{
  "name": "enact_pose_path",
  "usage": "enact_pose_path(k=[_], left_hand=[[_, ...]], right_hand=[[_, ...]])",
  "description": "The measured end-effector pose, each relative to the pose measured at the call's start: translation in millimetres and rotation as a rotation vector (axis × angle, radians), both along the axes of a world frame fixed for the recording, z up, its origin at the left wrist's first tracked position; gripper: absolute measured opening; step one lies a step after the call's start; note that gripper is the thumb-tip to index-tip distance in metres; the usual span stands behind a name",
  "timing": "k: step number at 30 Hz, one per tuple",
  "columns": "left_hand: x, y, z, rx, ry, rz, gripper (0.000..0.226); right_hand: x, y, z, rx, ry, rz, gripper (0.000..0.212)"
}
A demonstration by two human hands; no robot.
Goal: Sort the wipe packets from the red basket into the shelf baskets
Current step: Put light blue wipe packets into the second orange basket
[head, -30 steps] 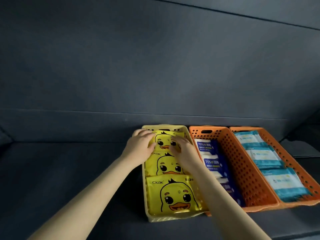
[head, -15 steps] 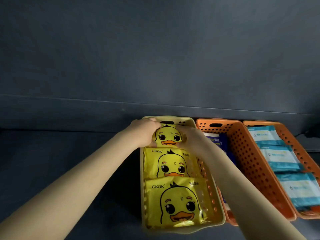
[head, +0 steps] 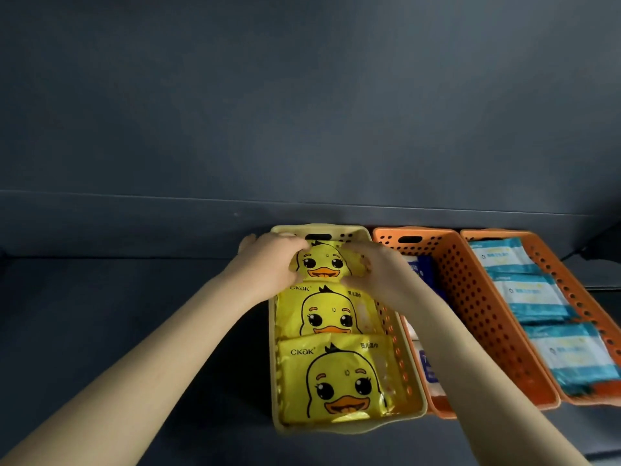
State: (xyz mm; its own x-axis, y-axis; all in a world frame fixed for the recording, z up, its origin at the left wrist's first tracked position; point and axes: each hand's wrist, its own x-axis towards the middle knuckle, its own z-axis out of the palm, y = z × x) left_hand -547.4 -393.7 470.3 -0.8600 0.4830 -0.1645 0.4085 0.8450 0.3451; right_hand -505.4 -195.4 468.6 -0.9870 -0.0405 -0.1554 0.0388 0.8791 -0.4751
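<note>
A yellow basket (head: 342, 427) on the dark shelf holds three yellow duck wipe packets in a row. My left hand (head: 268, 264) and my right hand (head: 373, 274) grip the two sides of the rearmost duck packet (head: 322, 265) at the basket's far end. The middle duck packet (head: 329, 314) and the front duck packet (head: 339, 378) lie flat. The red basket is out of view.
Right of the yellow basket stand two orange baskets. The nearer orange basket (head: 470, 297) holds dark blue packets (head: 421, 269), mostly hidden by my right forearm. The far orange basket (head: 571, 297) holds teal and white packets (head: 527, 297). A dark back wall rises behind.
My view has moved closer and slightly down. Both hands have stayed on the rearmost duck packet, which now sits deeper against the basket's far wall.
</note>
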Motion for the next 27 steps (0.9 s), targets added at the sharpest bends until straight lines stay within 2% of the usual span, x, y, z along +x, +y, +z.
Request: enact_pose_path(k=[2, 4, 10, 16, 22, 27], left_hand=[[15, 0, 3, 0.082, 0.042, -0.042, 0.057], [26, 4, 4, 0.112, -0.025, -0.085, 0.058], [30, 18, -7, -0.159, -0.137, -0.176, 0.064], [23, 20, -6, -0.239, -0.199, -0.197, 0.065], [17, 29, -7, -0.281, -0.247, -0.144, 0.078], [17, 29, -10, -0.302, -0.236, -0.132, 0.076]], right_hand=[[14, 7, 4, -0.044, -0.011, -0.005, 0.064], [25, 10, 7, -0.048, -0.065, -0.004, 0.063], [36, -3, 5, 0.059, -0.193, 0.054, 0.066], [35, -8, -7, 0.076, -0.181, 0.063, 0.068], [36, -4, -7, 0.033, -0.212, 0.054, 0.073], [30, -10, -12, 0.07, -0.176, 0.062, 0.064]])
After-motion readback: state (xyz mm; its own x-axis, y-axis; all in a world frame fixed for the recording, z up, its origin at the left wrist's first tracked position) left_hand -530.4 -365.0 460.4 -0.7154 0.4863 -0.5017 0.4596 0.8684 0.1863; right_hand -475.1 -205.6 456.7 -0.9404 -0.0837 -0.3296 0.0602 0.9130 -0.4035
